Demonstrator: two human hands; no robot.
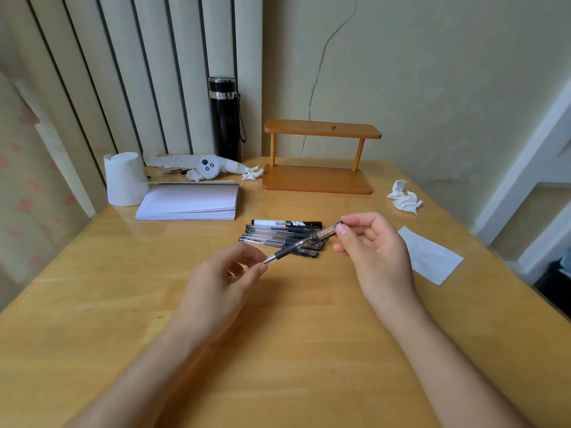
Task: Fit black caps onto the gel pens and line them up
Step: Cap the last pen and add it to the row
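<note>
My left hand (227,274) grips a gel pen (285,251) by its barrel, the black grip and bare tip pointing up and to the right. My right hand (369,242) pinches a clear cap with a black end (329,230) between thumb and fingers. The cap's open end faces the pen tip, which sits just at its mouth. Behind them, several capped gel pens (278,237) lie side by side in a row on the wooden table (278,350), with a black and white marker (285,223) at the far side of the row.
A notepad (188,202) and a paper roll (125,179) lie at the back left. A black flask (225,118) and a small wooden shelf (319,157) stand at the wall. Crumpled tissues (404,197) and a white paper slip (428,256) lie to the right.
</note>
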